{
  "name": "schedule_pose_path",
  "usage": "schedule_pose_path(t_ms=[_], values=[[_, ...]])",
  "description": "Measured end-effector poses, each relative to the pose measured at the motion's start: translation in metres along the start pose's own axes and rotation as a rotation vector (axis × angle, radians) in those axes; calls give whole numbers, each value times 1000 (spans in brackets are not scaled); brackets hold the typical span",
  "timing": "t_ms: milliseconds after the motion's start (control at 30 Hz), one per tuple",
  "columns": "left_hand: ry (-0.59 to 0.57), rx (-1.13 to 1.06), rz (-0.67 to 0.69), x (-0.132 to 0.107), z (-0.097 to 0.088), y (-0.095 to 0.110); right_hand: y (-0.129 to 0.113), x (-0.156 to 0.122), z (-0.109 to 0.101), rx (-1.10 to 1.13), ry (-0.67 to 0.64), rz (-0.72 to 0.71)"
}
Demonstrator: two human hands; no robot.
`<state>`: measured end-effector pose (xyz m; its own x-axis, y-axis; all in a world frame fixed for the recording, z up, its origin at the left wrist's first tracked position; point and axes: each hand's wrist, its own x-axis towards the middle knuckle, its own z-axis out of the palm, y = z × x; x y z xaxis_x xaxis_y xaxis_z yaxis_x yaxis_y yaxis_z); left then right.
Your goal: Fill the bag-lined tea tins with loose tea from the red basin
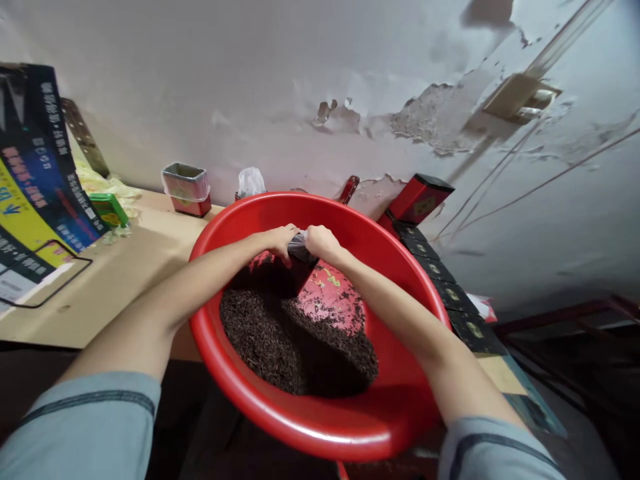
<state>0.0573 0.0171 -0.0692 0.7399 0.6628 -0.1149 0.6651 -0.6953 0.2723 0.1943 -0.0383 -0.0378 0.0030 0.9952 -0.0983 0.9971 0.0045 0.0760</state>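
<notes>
A large red plastic basin point(220, 363) holds a heap of dark loose tea leaves point(270, 340), with some leaves scattered over its bare floor. Inside it, toward the far side, a small dark red tin point(306, 272) stands tilted on the tea. A thin plastic liner bag point(299, 244) shows at the tin's mouth. My left hand point(281, 241) grips the tin and bag at the left, thumb toward me. On the right, my right hand point(323, 243) is closed in a fist around the bag's edge. How full the bag is I cannot tell.
Left of the basin, a lined red tin point(187, 193) stands on the wooden table point(150, 260). A printed box point(40, 180) and a green packet point(109, 209) lie farther left. Black-topped tins point(450, 293) line the right side, with a red tin point(423, 199) on top.
</notes>
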Motion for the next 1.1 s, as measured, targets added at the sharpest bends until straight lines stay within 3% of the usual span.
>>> schedule_pose_path(t_ms=[133,233,333,533,600,667,767,867,933,1000,1033,1100], values=[[-110,95,182,12,-14,-25,18,-22,31,15,154,-217],[-138,142,205,14,-17,-25,36,-38,54,53,318,-501],[-121,118,215,12,-14,-25,42,-49,63,102,400,-646],[-113,118,140,5,-7,-16,33,-45,41,108,234,-641],[-123,101,73,-2,-14,-13,30,-47,33,1,183,-647],[-100,37,35,-16,-32,-17,27,-54,30,-98,162,-675],[125,-91,-11,-47,-75,-50,29,-59,32,-107,169,-683],[500,-161,-296,-89,-103,-104,32,-48,32,-42,110,-660],[672,-164,-531,-114,-93,-140,30,-36,30,20,35,-647],[678,-165,-735,-129,-60,-165,24,-29,27,42,0,-594],[604,-187,-817,-132,-36,-172,20,-27,26,24,-1,-554],[298,-269,-900,-132,15,-173,11,-29,25,-51,21,-462]])
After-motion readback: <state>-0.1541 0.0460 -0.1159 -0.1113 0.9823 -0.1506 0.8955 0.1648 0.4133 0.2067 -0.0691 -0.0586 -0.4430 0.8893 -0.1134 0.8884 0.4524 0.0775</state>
